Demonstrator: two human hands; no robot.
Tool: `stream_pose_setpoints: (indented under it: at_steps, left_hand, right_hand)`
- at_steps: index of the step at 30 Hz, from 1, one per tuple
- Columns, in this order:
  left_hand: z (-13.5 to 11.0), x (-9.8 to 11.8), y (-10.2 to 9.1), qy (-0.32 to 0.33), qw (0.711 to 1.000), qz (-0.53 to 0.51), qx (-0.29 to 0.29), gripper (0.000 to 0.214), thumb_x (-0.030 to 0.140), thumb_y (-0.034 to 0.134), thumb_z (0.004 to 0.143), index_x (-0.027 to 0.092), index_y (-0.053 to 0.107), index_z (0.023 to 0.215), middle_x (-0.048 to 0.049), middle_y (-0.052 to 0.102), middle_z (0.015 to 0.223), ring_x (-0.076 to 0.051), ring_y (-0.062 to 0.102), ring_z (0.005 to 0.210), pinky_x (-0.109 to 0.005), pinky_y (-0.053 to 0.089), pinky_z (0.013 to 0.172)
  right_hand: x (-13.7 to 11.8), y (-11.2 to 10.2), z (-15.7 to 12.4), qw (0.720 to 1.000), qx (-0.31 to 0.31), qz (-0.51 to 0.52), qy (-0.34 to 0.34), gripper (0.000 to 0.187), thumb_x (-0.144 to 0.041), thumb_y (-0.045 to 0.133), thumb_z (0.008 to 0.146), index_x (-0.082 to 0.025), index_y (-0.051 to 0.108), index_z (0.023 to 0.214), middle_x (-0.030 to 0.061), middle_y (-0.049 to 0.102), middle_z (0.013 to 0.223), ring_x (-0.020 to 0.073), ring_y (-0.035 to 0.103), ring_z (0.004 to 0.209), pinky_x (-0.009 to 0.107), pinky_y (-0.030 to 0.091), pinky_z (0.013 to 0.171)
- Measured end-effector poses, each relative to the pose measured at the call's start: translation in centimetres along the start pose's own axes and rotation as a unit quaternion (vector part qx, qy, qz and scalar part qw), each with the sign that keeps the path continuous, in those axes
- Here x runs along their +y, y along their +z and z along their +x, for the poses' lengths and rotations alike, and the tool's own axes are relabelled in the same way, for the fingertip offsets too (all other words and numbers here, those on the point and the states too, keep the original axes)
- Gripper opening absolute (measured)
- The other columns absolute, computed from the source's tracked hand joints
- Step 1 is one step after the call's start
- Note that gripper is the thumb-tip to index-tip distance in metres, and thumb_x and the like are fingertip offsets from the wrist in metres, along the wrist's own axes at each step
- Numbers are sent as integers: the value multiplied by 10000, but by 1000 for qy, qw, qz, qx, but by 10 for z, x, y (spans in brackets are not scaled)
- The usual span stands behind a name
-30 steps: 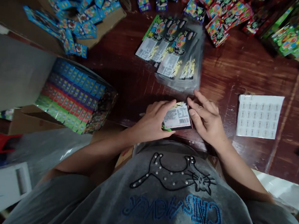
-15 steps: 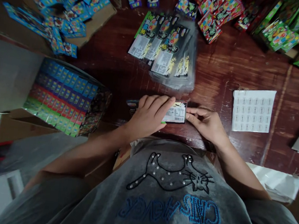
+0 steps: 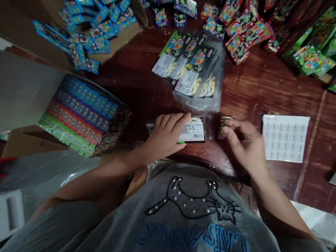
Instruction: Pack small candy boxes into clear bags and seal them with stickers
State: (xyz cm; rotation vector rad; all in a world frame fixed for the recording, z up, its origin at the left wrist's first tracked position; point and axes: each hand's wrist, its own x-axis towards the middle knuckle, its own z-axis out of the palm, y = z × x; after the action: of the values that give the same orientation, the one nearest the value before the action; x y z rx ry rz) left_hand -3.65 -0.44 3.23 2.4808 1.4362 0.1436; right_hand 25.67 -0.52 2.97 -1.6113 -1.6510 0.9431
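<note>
My left hand (image 3: 169, 132) lies over a printed plastic packet (image 3: 195, 130) on the table, fingers across it and thumb at its near edge. The packet has a white text label with a barcode, and clear plastic sticks out at its right end. Part of it is hidden beneath the hand. Just right of that clear end, a small red candy box (image 3: 223, 129) is pinched between thumb and fingers of my right hand (image 3: 245, 142), which is slightly blurred. Beyond the hands lies a stack of similar black printed packets (image 3: 187, 71).
A sheet of round stickers (image 3: 284, 138) lies at right. Small blue boxes (image 3: 101, 16) fill a carton at upper left; a display box (image 3: 77, 114) of coloured rows stands below. Purple (image 3: 186, 6), red (image 3: 236, 49) and green boxes (image 3: 314, 62) line the far side.
My right hand has moved slightly right, away from the packet's end, and a small red box now shows at its fingertips. My left hand stays on the packet. The view has shifted slightly.
</note>
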Motion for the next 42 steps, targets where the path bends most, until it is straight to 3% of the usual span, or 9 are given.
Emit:
stream_pose_setpoints:
  at_steps: [5,14,19,23,28,33,36,39,42]
  left_hand:
    - [-5,10,-4,39,999,22,0,848,254,754,901,137,385,1656,-233,579,1535,-425,557,1361,-558,397,1130]
    - [-17,13,8,131,991,26,-8,695,255,654,959,133,464,1617,-213,632,1485,-396,572,1330,-539,415,1098]
    - [-18,14,10,132,991,18,2,659,215,627,966,162,498,1610,-195,646,1469,-388,574,1315,-542,419,1098]
    - [-20,16,9,133,990,40,4,675,234,657,969,140,493,1617,-206,643,1480,-394,571,1319,-547,411,1113]
    - [-20,17,8,126,991,20,-46,833,227,747,898,181,427,1667,-191,597,1551,-410,552,1362,-563,397,1157]
    - [-14,7,5,51,999,2,-20,890,248,797,849,177,418,1651,-214,600,1505,-422,568,1314,-550,426,1098]
    - [-9,9,-1,73,997,-26,-8,919,276,807,840,155,390,1650,-219,577,1518,-420,546,1345,-544,418,1115]
    - [-6,13,-5,51,998,-24,12,933,245,808,828,151,373,1649,-214,568,1527,-416,544,1341,-542,408,1121]
    - [-5,17,-5,49,998,-8,24,900,261,798,848,129,380,1635,-224,578,1510,-415,554,1322,-539,415,1097]
  right_hand:
    - [-33,35,-22,981,-98,149,75,488,-612,648,1008,-214,712,1283,113,802,1238,238,763,1102,401,609,996]
    - [-32,39,-23,929,-247,238,139,592,-785,682,895,-228,606,710,-31,584,698,124,490,666,283,446,625]
    - [-28,36,-23,891,-323,290,132,532,-746,653,944,-232,791,947,4,774,929,166,664,853,371,588,907]
    - [-28,39,-23,882,-331,312,123,532,-742,653,951,-263,826,1107,16,821,1070,195,720,1016,445,560,1109]
    - [-25,22,-29,889,-343,273,128,547,-733,639,971,-260,828,1171,28,830,1148,208,738,1047,460,584,1094]
    - [-14,-4,-32,930,-273,212,123,516,-736,675,949,-293,853,1146,57,818,1274,245,730,1188,458,585,1086]
    - [-15,-5,-35,936,-274,192,107,505,-712,592,1012,-287,852,1093,53,839,1142,239,753,1076,465,599,1031]
    - [-16,-3,-37,988,-111,96,40,380,-592,608,1049,-298,847,1080,64,820,1154,251,733,1148,500,545,1100]
    - [-13,1,-35,999,-13,9,-39,214,-443,719,1006,-306,863,1085,104,729,1441,295,619,1425,575,439,1223]
